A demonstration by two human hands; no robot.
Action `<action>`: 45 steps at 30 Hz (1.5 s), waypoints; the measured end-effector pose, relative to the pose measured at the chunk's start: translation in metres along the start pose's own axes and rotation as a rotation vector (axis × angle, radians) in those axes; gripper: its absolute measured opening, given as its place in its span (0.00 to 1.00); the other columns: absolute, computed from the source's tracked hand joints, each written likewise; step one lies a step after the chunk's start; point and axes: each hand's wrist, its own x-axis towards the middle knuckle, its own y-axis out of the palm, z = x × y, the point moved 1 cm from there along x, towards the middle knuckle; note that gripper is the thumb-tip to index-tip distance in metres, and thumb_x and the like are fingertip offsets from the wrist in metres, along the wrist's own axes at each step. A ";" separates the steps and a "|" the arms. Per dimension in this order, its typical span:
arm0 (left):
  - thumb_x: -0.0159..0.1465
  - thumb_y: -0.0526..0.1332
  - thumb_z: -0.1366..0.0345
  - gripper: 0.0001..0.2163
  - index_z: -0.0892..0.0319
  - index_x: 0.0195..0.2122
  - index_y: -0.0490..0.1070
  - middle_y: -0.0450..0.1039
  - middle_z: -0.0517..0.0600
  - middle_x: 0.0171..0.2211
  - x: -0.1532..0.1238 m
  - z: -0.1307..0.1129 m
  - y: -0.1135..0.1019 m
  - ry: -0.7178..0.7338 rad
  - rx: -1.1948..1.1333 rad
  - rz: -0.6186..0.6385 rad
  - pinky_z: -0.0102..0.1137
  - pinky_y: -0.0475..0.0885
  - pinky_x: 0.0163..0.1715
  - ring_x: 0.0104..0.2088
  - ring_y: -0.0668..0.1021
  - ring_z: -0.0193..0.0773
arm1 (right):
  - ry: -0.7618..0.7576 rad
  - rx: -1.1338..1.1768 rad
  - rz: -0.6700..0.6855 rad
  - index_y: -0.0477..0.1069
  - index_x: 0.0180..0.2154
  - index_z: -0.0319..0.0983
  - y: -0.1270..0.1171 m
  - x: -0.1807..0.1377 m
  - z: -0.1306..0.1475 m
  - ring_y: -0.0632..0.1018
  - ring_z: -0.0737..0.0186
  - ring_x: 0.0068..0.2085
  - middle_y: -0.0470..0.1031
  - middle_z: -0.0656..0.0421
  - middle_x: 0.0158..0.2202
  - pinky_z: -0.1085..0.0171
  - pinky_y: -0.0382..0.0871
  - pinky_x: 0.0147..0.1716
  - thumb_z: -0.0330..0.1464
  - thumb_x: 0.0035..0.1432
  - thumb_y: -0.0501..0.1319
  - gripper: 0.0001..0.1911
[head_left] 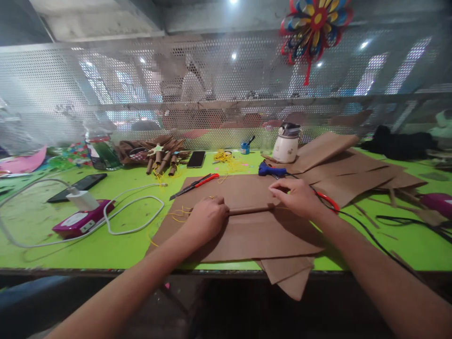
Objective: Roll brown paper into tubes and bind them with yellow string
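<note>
A thin rolled brown paper tube lies across a brown paper sheet. My left hand is closed over the tube's left part and presses it down on the sheet. Yellow strings trail out beside that hand. Just past the tube's right end, my right hand is raised a little with thumb and forefinger pinched together; what is between them is too small to make out. Behind the hands, a utility knife rests on the sheet's far left, and a blue glue gun lies at its far right.
Stacked brown paper spreads to the right, near a black cable. At left are a purple power strip, white cable and dark phone. A white bottle, paper rolls and second phone stand or lie behind.
</note>
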 end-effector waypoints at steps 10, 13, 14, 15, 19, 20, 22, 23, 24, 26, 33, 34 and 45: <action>0.63 0.52 0.70 0.12 0.61 0.25 0.71 0.68 0.53 0.30 0.002 0.005 -0.003 0.008 -0.081 0.019 0.30 0.63 0.33 0.30 0.69 0.36 | -0.170 -0.176 0.314 0.76 0.35 0.37 0.029 -0.006 -0.006 0.72 0.60 0.37 0.73 0.54 0.33 0.63 0.64 0.39 0.30 0.58 0.57 0.09; 0.63 0.52 0.69 0.12 0.61 0.25 0.72 0.68 0.52 0.30 0.005 0.012 0.002 0.020 -0.089 0.007 0.30 0.62 0.33 0.30 0.69 0.36 | -0.153 -0.205 0.307 0.75 0.36 0.37 0.033 -0.005 -0.008 0.71 0.60 0.37 0.72 0.54 0.33 0.63 0.64 0.38 0.31 0.59 0.56 0.10; 0.63 0.52 0.69 0.13 0.61 0.25 0.72 0.68 0.52 0.30 0.006 0.014 0.005 0.028 -0.092 0.001 0.30 0.62 0.33 0.31 0.70 0.36 | -0.155 -0.221 0.306 0.75 0.35 0.37 0.033 -0.004 -0.007 0.71 0.60 0.37 0.72 0.54 0.33 0.62 0.64 0.38 0.31 0.59 0.55 0.10; 0.64 0.51 0.69 0.13 0.61 0.25 0.72 0.68 0.52 0.30 0.007 0.015 0.007 0.035 -0.096 -0.004 0.30 0.63 0.33 0.31 0.70 0.36 | -0.163 -0.238 0.301 0.75 0.34 0.37 0.033 -0.004 -0.006 0.71 0.60 0.37 0.71 0.54 0.33 0.62 0.63 0.38 0.31 0.60 0.55 0.10; 0.66 0.48 0.67 0.16 0.61 0.26 0.72 0.68 0.52 0.32 0.005 0.015 0.008 0.042 -0.110 -0.014 0.30 0.64 0.34 0.32 0.71 0.36 | -0.261 -0.275 0.276 0.73 0.33 0.36 0.032 -0.006 0.004 0.69 0.58 0.41 0.71 0.52 0.35 0.60 0.63 0.40 0.30 0.61 0.53 0.11; 0.66 0.48 0.65 0.16 0.61 0.27 0.72 0.68 0.53 0.32 0.004 0.014 0.007 0.045 -0.112 -0.012 0.30 0.64 0.35 0.32 0.71 0.36 | -0.286 -0.268 0.285 0.73 0.34 0.36 0.031 -0.007 0.006 0.68 0.58 0.42 0.71 0.52 0.36 0.60 0.63 0.41 0.30 0.61 0.53 0.11; 0.66 0.51 0.62 0.14 0.62 0.30 0.73 0.68 0.54 0.34 0.003 0.011 0.004 0.054 -0.111 -0.001 0.30 0.65 0.36 0.34 0.71 0.37 | -0.309 -0.251 0.308 0.72 0.37 0.37 0.031 -0.008 0.008 0.68 0.58 0.42 0.71 0.53 0.36 0.60 0.63 0.41 0.30 0.61 0.53 0.09; 0.65 0.52 0.61 0.14 0.62 0.31 0.73 0.69 0.54 0.35 0.002 0.011 0.003 0.054 -0.109 0.007 0.30 0.65 0.37 0.35 0.71 0.37 | -0.306 -0.245 0.317 0.72 0.38 0.37 0.032 -0.008 0.008 0.68 0.58 0.42 0.71 0.53 0.36 0.60 0.63 0.41 0.29 0.61 0.54 0.09; 0.64 0.53 0.60 0.13 0.62 0.32 0.74 0.69 0.54 0.36 0.002 0.011 0.003 0.049 -0.105 0.014 0.30 0.66 0.37 0.35 0.72 0.37 | -0.298 -0.243 0.321 0.72 0.38 0.37 0.032 -0.008 0.008 0.69 0.58 0.41 0.71 0.53 0.36 0.60 0.63 0.41 0.29 0.60 0.54 0.08; 0.64 0.54 0.60 0.12 0.62 0.33 0.74 0.69 0.54 0.36 0.003 0.012 0.005 0.036 -0.091 0.018 0.30 0.66 0.37 0.35 0.72 0.37 | -0.277 -0.243 0.323 0.72 0.37 0.37 0.032 -0.008 0.006 0.69 0.58 0.41 0.70 0.53 0.36 0.60 0.63 0.40 0.29 0.59 0.55 0.07; 0.66 0.51 0.62 0.14 0.62 0.31 0.73 0.69 0.52 0.34 0.007 0.016 0.015 0.066 -0.031 -0.015 0.30 0.65 0.35 0.31 0.71 0.35 | -0.209 -0.175 0.329 0.72 0.33 0.36 0.034 -0.005 -0.002 0.69 0.59 0.39 0.71 0.54 0.34 0.61 0.63 0.38 0.35 0.58 0.58 0.08; 0.66 0.51 0.62 0.14 0.62 0.31 0.73 0.69 0.52 0.34 0.007 0.016 0.015 0.068 -0.025 -0.016 0.30 0.65 0.34 0.30 0.71 0.35 | -0.204 -0.168 0.326 0.72 0.33 0.36 0.035 -0.004 -0.003 0.69 0.59 0.39 0.71 0.54 0.34 0.61 0.63 0.39 0.36 0.59 0.57 0.10; 0.68 0.48 0.62 0.17 0.61 0.32 0.74 0.68 0.52 0.32 0.006 0.017 0.015 0.059 -0.120 -0.036 0.30 0.64 0.34 0.31 0.70 0.35 | -0.186 -0.203 0.305 0.73 0.33 0.36 0.039 -0.002 -0.004 0.70 0.60 0.39 0.72 0.54 0.34 0.62 0.62 0.39 0.33 0.62 0.53 0.12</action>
